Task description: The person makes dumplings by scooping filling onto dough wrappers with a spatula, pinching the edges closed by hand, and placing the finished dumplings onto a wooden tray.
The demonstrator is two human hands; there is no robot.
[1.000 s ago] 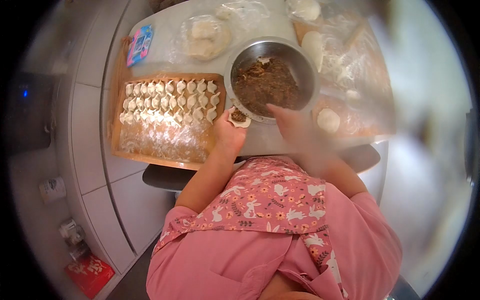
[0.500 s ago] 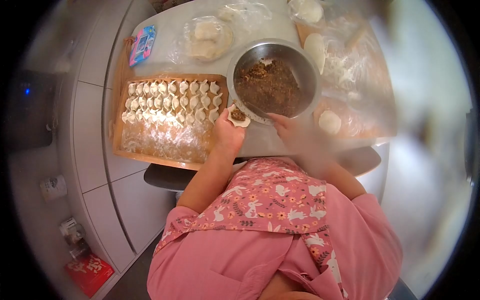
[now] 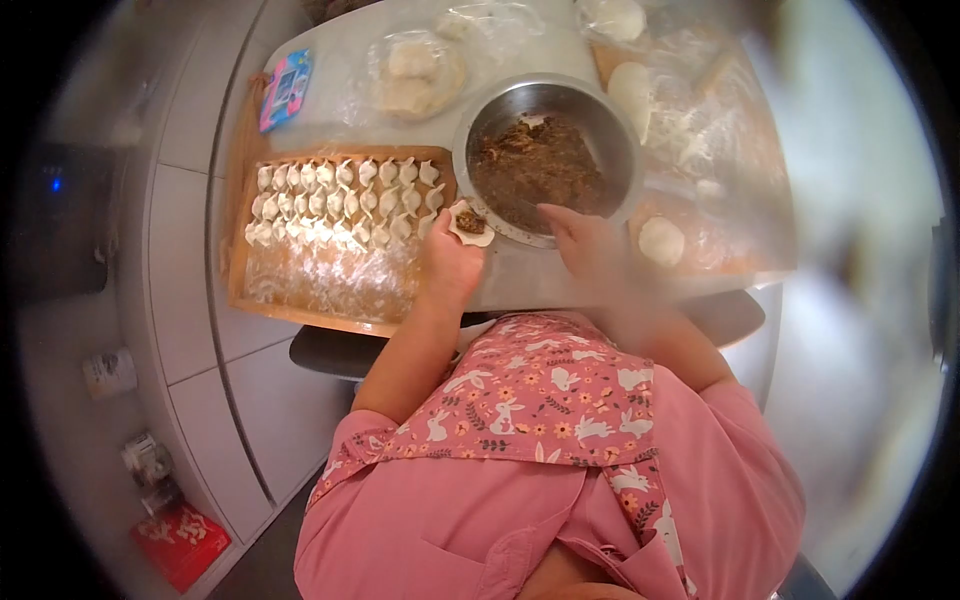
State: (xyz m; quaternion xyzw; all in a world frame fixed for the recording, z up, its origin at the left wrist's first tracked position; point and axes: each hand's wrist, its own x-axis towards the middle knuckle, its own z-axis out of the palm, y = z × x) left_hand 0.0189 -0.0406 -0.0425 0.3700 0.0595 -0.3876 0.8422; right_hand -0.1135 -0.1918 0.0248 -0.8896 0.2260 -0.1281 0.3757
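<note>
My left hand (image 3: 453,262) is closed around the edge of a round dumpling wrapper (image 3: 486,238), which lies cupped in the fingers beside the bowl. A lump of brown filling (image 3: 470,222) sits in the middle of the wrapper. At the near rim of the steel bowl (image 3: 630,185), my right hand (image 3: 578,238) grips a thin utensil (image 3: 528,206) whose end reaches into the minced filling (image 3: 545,165). The tip of that utensil is buried or too blurred to make out. To the left, rows of folded dumplings (image 3: 325,202) rest on a floured wooden tray (image 3: 340,322).
A flat wrapper (image 3: 661,241) lies on the floured board (image 3: 700,225) at the right. Behind it are a long dough piece (image 3: 630,95) and a covered dough lump (image 3: 614,20). Plastic-wrapped dough (image 3: 410,80) and a blue-and-pink packet (image 3: 286,90) sit toward the back.
My left hand has drawn slightly left and up with the wrapper and its filling. My right hand has shifted a little farther over the bowl with the utensil.
</note>
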